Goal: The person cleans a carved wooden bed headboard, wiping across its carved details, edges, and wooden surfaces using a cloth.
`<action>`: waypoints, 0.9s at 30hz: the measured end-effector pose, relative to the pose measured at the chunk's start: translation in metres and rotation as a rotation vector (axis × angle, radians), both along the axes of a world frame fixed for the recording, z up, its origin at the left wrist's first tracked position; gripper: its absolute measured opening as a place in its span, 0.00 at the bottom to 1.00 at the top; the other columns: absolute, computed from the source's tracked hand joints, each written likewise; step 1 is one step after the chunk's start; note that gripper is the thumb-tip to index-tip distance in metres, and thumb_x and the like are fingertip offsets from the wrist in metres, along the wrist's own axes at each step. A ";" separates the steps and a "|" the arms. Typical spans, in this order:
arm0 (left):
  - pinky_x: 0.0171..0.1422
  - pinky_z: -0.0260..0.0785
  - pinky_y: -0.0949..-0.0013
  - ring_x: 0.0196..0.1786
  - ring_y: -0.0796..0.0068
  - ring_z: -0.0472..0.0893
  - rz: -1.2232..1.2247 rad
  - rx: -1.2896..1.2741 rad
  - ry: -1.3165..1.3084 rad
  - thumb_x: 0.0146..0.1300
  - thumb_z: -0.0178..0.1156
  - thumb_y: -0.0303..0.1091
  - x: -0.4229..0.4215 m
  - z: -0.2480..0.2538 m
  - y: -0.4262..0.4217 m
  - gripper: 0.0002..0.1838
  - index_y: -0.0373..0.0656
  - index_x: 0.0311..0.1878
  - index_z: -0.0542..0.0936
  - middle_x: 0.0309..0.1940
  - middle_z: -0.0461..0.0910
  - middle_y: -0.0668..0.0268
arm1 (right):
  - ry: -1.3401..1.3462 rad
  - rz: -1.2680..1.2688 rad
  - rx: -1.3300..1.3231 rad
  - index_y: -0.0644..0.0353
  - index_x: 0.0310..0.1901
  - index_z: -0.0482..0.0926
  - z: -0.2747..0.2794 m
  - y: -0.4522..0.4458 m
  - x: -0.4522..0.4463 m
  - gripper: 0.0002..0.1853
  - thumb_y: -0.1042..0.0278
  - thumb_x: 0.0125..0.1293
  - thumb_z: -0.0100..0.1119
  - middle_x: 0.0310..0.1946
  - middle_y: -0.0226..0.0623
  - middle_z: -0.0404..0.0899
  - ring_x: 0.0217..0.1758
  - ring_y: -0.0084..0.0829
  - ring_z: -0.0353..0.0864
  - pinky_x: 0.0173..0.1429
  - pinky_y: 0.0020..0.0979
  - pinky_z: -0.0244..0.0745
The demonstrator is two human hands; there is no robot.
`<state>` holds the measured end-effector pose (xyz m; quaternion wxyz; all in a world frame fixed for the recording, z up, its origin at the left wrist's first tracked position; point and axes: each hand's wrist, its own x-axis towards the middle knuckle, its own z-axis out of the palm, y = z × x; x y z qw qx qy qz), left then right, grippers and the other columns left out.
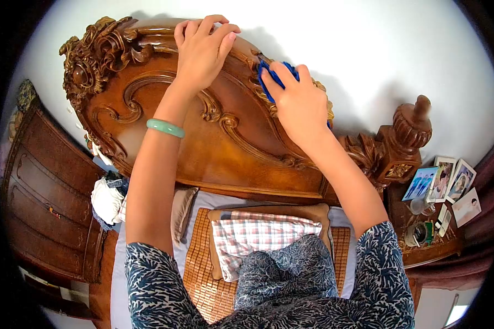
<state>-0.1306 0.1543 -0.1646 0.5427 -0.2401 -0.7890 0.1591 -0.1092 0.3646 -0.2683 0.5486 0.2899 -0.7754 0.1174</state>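
By the white wall (346, 38), my right hand (300, 104) grips a blue cloth (276, 78) on the curly brown headboard (203, 153); my half-open left hand (202, 54) touches its top.

The headboard (258, 129) looks like brown wood with a glossy varnish, smooth across its broad panel and rough with relief at the carved scrolls, where the finish turns goldish. The bedpost (410, 134) has the same polished wood look, ridged at its knob. The cabinet (55, 192) is darker wood with a duller sheen. The bracelet (166, 128) is smooth and glossy, like pale green stone. The blue cloth (277, 79) is soft and matt. The checked pillow (263, 233) is matt woven fabric, and the sheet (121, 274) is plain matt cloth. The mat (214, 290) is made of small hard tiles, wood-like and shiny where light falls. The wall (335, 33) is smooth and matt. The photos (421, 183) look like smooth, slightly glossy paper.
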 end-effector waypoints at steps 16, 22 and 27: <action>0.75 0.46 0.50 0.62 0.62 0.70 0.036 0.031 -0.035 0.80 0.48 0.46 -0.001 -0.002 0.002 0.15 0.59 0.53 0.85 0.58 0.77 0.72 | -0.133 -0.189 -0.066 0.61 0.59 0.82 0.009 -0.029 0.003 0.26 0.76 0.54 0.64 0.55 0.30 0.75 0.48 0.41 0.75 0.32 0.31 0.84; 0.75 0.47 0.51 0.62 0.65 0.71 0.063 -0.036 -0.002 0.80 0.48 0.45 -0.004 0.001 -0.001 0.15 0.59 0.53 0.85 0.56 0.77 0.74 | 0.007 -0.271 -0.028 0.66 0.64 0.77 -0.015 -0.030 0.012 0.30 0.71 0.57 0.64 0.56 0.38 0.72 0.51 0.43 0.74 0.28 0.28 0.82; 0.75 0.47 0.51 0.63 0.66 0.71 0.027 -0.024 -0.039 0.80 0.47 0.47 -0.004 0.003 -0.005 0.16 0.59 0.53 0.84 0.57 0.77 0.74 | -0.057 -0.137 0.025 0.55 0.65 0.80 -0.028 -0.004 0.019 0.29 0.74 0.58 0.62 0.58 0.33 0.72 0.51 0.43 0.74 0.33 0.31 0.85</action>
